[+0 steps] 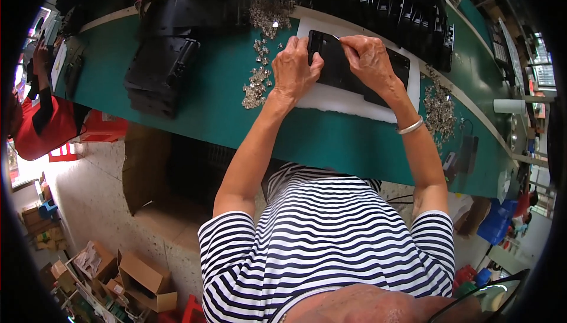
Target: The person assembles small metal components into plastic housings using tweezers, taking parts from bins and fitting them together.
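A flat black plastic panel [348,72] lies on a white foam pad [331,100] on the green table. My left hand [295,66] presses on the panel's left end, fingers curled over its edge. My right hand [369,57] pinches a small shiny metal piece at the panel's upper left corner. A silver bracelet [410,126] sits on my right wrist.
Small shiny metal parts lie in piles left of the pad [258,81] and right of it [438,107]. Black plastic parts are stacked at the left [158,72], more along the back [401,10]. A person in red [35,119] is far left. Cardboard boxes [139,279] stand on the floor.
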Demonstrator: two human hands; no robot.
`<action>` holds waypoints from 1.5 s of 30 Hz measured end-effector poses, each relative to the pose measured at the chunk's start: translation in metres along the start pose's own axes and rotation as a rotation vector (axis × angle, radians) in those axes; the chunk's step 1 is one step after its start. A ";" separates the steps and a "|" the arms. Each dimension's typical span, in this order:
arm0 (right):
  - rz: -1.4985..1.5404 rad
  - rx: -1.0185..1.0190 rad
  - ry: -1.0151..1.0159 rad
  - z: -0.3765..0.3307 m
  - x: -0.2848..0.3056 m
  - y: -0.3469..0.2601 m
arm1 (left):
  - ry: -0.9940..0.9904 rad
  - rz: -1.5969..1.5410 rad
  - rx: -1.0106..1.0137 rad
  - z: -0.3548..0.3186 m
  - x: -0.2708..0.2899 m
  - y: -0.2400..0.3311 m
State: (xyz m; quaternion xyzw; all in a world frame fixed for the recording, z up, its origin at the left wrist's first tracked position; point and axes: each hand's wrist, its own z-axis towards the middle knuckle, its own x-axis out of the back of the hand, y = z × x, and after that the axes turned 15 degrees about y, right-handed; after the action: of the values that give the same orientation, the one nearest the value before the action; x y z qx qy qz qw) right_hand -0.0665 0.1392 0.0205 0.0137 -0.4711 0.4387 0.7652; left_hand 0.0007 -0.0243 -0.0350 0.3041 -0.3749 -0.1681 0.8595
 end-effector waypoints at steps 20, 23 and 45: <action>-0.200 0.048 -0.177 0.000 -0.018 -0.006 | 0.045 0.014 -0.023 -0.001 -0.006 -0.003; -0.239 0.078 -0.150 0.000 -0.020 -0.009 | 0.046 0.020 -0.028 -0.001 -0.006 -0.004; -0.256 0.042 -0.213 0.010 -0.017 -0.019 | -0.014 0.020 0.026 0.000 -0.002 0.001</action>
State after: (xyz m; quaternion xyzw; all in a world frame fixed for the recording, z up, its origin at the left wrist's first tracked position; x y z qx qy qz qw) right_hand -0.0633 0.1125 0.0211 0.1358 -0.5347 0.3432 0.7601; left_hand -0.0006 -0.0224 -0.0357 0.3102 -0.3862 -0.1566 0.8545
